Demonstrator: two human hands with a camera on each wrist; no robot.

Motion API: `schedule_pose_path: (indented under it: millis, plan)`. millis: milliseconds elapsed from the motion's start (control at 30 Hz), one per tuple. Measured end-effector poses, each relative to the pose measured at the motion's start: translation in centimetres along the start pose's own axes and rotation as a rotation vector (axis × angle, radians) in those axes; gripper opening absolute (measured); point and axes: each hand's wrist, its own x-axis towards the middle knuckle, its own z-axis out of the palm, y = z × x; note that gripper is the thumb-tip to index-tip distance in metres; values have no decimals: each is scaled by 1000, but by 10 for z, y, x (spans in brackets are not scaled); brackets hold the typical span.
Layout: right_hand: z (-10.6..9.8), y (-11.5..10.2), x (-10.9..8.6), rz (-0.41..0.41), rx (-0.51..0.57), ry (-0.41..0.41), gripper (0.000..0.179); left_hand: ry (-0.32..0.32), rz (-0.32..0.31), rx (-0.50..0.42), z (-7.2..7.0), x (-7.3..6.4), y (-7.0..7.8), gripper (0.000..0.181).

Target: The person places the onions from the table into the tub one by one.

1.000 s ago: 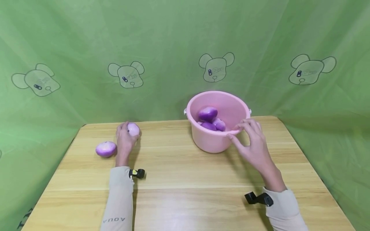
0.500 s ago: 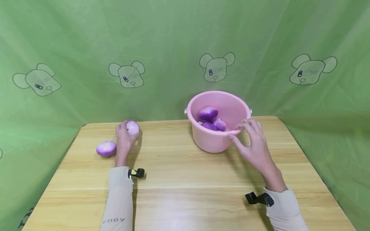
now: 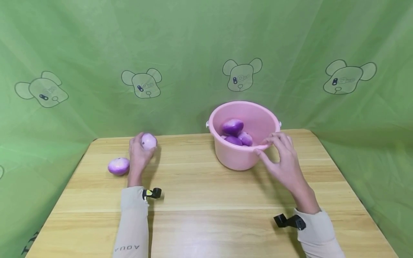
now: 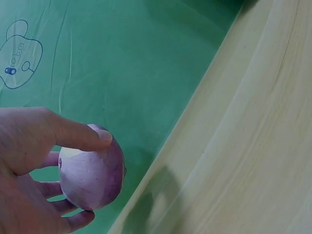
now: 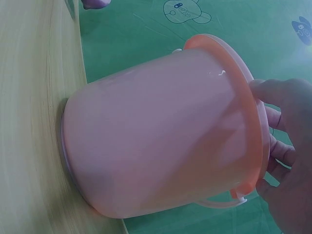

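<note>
At one o'clock the bucket (image 3: 235,160) holds at least three onions (image 3: 232,127); your right hand (image 3: 284,166), fingers (image 3: 281,140) parted, pinches its rim (image 5: 262,131). Your left hand (image 3: 138,156) at eleven grips another onion (image 3: 149,142) in curled fingers.

Both arms (image 3: 131,229) extended forward; left hand (image 3: 138,154) curled in grip; right hand (image 3: 285,163) pinching.

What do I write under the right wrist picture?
A right hand grips the rim of a pink bucket on a wooden table.
</note>
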Motion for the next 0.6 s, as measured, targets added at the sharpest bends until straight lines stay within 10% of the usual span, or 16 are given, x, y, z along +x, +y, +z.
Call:
schedule_pose_path:
  millis: [600]
  plan:
    - [0,0,0,12,9,-7,31,14,13,-49,-8,-4,18,85]
